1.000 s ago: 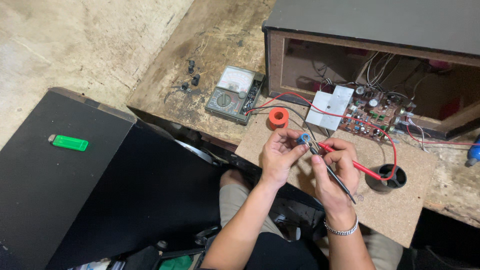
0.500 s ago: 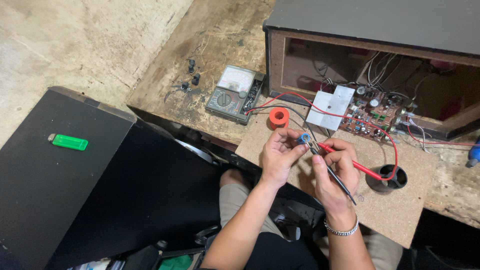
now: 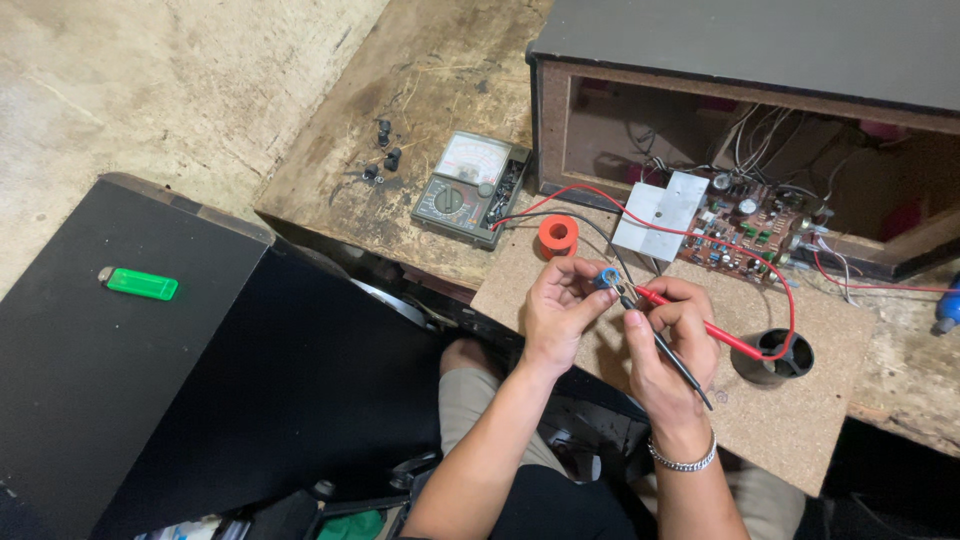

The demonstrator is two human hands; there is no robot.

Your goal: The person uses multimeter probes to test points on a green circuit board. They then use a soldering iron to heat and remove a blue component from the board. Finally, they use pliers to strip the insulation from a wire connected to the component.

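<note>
My left hand (image 3: 556, 312) pinches a small blue component (image 3: 606, 278) between thumb and fingers, over a brown fibreboard panel (image 3: 800, 420). My right hand (image 3: 672, 342) grips two meter probes, a red probe (image 3: 700, 322) and a black probe (image 3: 672, 356), with their tips touching the blue component. Red and black leads run back to an analog multimeter (image 3: 468, 188) lying on the wooden bench. A circuit board (image 3: 748, 232) with a white plate (image 3: 660, 212) sits just beyond my hands.
An orange spool (image 3: 558, 236) stands on the bench near the meter. A black cylindrical part (image 3: 772, 358) rests on the panel at right. An open speaker cabinet (image 3: 740, 60) fills the back. A green lighter (image 3: 142, 284) lies on a black box (image 3: 90, 380) at left.
</note>
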